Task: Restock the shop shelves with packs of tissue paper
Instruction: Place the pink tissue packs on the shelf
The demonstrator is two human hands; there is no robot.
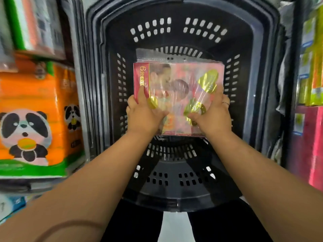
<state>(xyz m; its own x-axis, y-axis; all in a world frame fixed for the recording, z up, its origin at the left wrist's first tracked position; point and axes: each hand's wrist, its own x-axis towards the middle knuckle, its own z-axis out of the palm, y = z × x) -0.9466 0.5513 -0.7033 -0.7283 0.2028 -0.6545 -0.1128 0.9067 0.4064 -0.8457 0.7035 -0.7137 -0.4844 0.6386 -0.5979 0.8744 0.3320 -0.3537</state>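
Observation:
A pink and red pack of tissue paper (178, 88), wrapped in clear film with gold shapes on it, sits inside a black slotted basket (181, 32). My left hand (145, 114) grips its near left corner, thumb on top. My right hand (212, 116) grips its near right side, fingers up along the right edge and a ring on one finger. Both arms reach down into the basket from the bottom of the view.
Orange and green panda packs (35, 123) are stacked on the shelf at the left, with more packs above them. Yellow-green packs (311, 58) and a red pack (311, 145) stand at the right. The basket fills the narrow aisle between them.

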